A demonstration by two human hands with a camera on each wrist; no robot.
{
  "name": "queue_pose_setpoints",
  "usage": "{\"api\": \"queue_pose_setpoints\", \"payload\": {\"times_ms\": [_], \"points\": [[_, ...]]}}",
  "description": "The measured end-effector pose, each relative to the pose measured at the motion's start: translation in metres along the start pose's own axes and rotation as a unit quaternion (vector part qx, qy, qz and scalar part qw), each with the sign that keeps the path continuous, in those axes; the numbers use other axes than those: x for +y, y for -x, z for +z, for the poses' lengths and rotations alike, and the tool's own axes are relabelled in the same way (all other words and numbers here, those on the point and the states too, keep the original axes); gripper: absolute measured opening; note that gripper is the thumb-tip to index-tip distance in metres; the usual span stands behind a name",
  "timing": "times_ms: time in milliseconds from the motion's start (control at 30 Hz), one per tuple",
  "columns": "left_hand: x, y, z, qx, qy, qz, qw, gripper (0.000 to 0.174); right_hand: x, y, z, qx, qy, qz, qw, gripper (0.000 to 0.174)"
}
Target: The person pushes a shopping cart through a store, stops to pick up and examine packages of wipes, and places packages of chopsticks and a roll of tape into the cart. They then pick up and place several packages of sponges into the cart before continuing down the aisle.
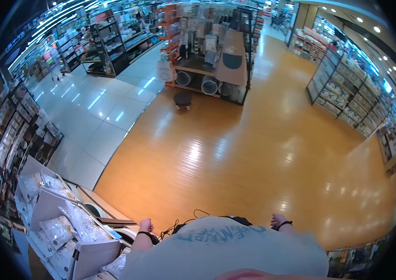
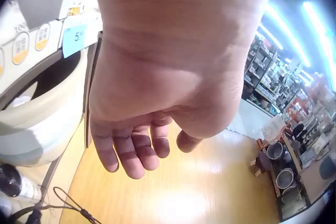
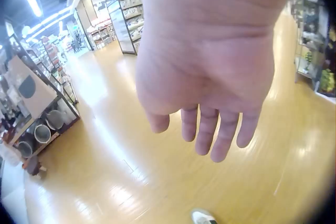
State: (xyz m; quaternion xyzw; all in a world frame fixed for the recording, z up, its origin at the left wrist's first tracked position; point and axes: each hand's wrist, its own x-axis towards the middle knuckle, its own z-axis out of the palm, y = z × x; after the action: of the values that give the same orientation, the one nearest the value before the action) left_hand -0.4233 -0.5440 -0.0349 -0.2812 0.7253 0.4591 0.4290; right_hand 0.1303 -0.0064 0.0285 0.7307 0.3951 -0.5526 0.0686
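My left hand [image 1: 146, 225] hangs at my side with relaxed fingers and nothing in them. Nearest to it is a shelf unit; in the left wrist view a pale round bin [image 2: 47, 124] stands on it, under a blue price tag [image 2: 74, 40]. My right hand [image 1: 280, 220] hangs on the other side, wearing a dark wristband. Over the wooden floor [image 3: 121, 145], in the right wrist view, its fingers point down, loosely straight and holding nothing. The tip of a white shoe [image 3: 202, 216] shows below it.
White boxes of plastic-wrapped packs [image 1: 58, 232] stand close at my left. A dark-topped small stool [image 1: 182, 99] sits before a display rack [image 1: 207, 51] with grey buckets on its bottom shelf. White tiles [image 1: 86, 121] meet the wooden floor at left. Stocked shelves [image 1: 347, 93] stand at right.
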Motion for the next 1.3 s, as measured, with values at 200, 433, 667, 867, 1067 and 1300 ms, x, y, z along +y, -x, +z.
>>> {"api": "queue_pose_setpoints", "payload": {"times_ms": [200,433,667,867,1067,1300], "points": [[-0.093,-0.019,-0.022,0.019,0.053,-0.036,0.998,0.025,-0.132,-0.075,0.045,-0.035,0.068,-0.052,0.996,0.054],[-0.094,0.039,0.013,0.078,0.2,-0.119,0.969,0.026,-0.306,-0.132,0.102,-0.072,0.122,-0.117,0.983,0.042],[0.016,0.014,0.072,0.08,0.223,-0.056,0.97,0.027,-0.45,-0.171,0.115,-0.086,0.163,-0.152,0.971,0.05],[0.1,0.006,0.066,0.133,0.239,0.027,0.962,0.028,-0.518,-0.226,0.146,-0.096,0.192,-0.124,0.969,0.05],[0.1,0.046,0.092,0.223,0.323,0.007,0.92,0.025,-0.571,-0.245,0.21,-0.131,0.226,-0.097,0.96,0.046],[0.087,0.015,0.115,0.207,0.454,-0.128,0.857,0.026,-0.685,-0.222,0.31,-0.143,0.284,-0.152,0.936,0.048]]}}
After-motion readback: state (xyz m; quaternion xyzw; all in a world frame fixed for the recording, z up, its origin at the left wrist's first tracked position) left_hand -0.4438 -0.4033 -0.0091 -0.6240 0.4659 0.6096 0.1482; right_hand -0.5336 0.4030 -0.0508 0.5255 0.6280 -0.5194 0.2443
